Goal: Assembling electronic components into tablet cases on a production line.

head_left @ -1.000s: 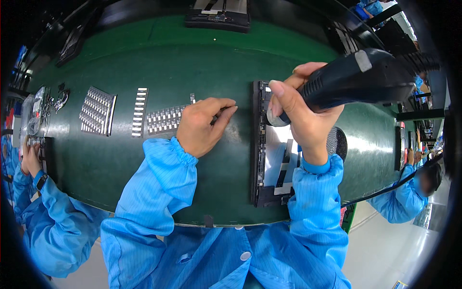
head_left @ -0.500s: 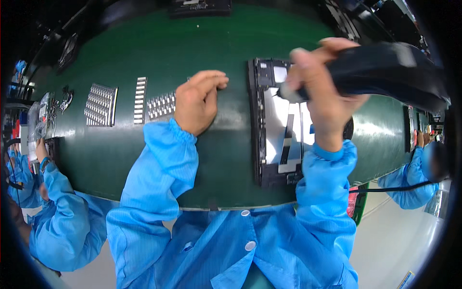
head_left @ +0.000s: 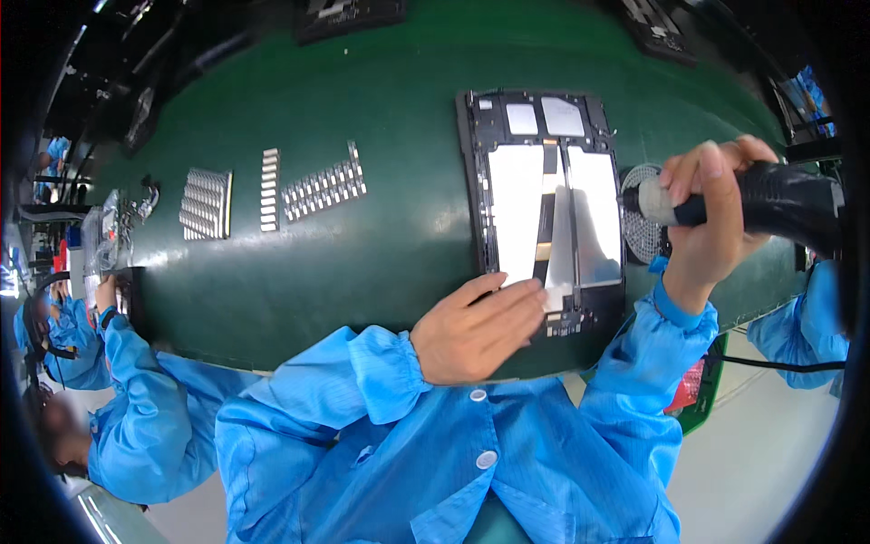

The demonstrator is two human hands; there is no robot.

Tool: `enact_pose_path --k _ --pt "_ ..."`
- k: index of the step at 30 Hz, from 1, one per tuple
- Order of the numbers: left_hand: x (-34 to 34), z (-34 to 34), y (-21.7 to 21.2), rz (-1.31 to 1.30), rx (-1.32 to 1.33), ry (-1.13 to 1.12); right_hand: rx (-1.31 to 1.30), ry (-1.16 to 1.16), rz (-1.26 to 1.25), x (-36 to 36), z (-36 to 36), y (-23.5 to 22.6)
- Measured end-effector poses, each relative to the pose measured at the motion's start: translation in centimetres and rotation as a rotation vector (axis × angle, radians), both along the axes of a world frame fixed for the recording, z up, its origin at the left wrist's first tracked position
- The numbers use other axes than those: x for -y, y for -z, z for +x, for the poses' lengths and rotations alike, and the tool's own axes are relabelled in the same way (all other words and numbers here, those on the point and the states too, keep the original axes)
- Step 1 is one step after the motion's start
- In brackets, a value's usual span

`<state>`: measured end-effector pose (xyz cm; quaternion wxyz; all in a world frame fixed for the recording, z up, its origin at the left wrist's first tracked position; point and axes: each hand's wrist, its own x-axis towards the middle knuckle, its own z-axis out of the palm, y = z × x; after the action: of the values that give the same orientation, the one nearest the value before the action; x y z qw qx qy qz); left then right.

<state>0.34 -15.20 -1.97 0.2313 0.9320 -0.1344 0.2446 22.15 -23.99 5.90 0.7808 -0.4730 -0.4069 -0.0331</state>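
Note:
An opened tablet-like device (head_left: 555,207) lies on the bench, a black frame around two shiny silver panels with a dark strip between them. My left hand (head_left: 480,331) rests on its lower left corner, fingers stretched and palm down, holding nothing. To the right of the device, my right hand (head_left: 711,208) is wrapped around a black electric screwdriver (head_left: 787,201) with a grey nose. The screwdriver lies nearly level, its tip pointing left over a round, pale, perforated disc (head_left: 642,238). Part of that disc is hidden behind the hand and tool.
Left on the green bench (head_left: 381,254) lie a narrow strip of small silver parts (head_left: 270,190), a slanted sheet of such parts (head_left: 323,192) and a stacked block (head_left: 207,205). Dark devices (head_left: 349,16) sit along the far edge. Co-workers (head_left: 149,408) in blue work on both sides.
My right hand has carried the screwdriver from above the device to the disc on the right. My left hand has come from beside the silver strips onto the device's lower left corner.

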Motion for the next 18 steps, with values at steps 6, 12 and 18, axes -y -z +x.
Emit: enact_pose_path --k 6,12,18 --pt "-6.9 6.1 1.3 0.106 0.049 -0.1 -0.049 -0.046 -0.035 0.8 -1.6 1.0" --pt "-17.1 16.4 0.0 0.27 0.075 -0.452 -0.11 -0.161 -0.209 -0.1 -2.2 2.6" --pt "-19.9 18.8 -2.4 0.418 -0.062 -0.51 -0.133 -0.232 -0.38 -0.2 -1.8 4.8"
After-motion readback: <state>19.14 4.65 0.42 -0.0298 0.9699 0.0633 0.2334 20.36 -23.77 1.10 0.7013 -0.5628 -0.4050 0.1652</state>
